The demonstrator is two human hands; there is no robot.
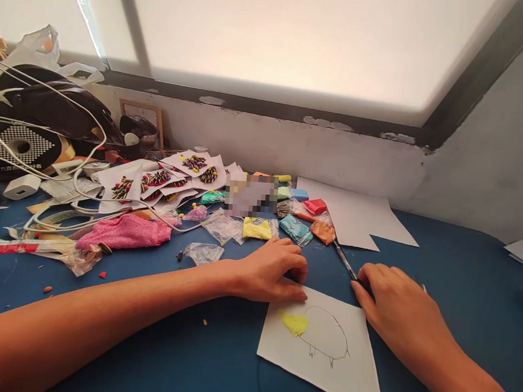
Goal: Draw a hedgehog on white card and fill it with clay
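Observation:
A white sheet of paper point(320, 379) lies in front of me, with a rounded body and short legs drawn in outline. Soft yellow clay point(295, 324) fills the left end of the drawing. My left hand point(274, 271) rests at the paper's top left edge, its thumb on the edge and its loosely curled fingers apart from the thumb. I see nothing held in it. Right of the paper, my right hand point(397, 301) has thumb and fingers closed on the near end of a slim dark pen-like tool point(345, 258), which slants away toward the clay packets.
Beyond my hands lie yellow point(257, 228), teal point(295, 229), orange point(323, 231) and red point(314, 206) clay packets. White sheets point(354, 217) are behind them. At left are decorated paper pieces point(155, 182), a pink cloth point(127, 231), white cables point(99, 137) and a black bag point(62, 104).

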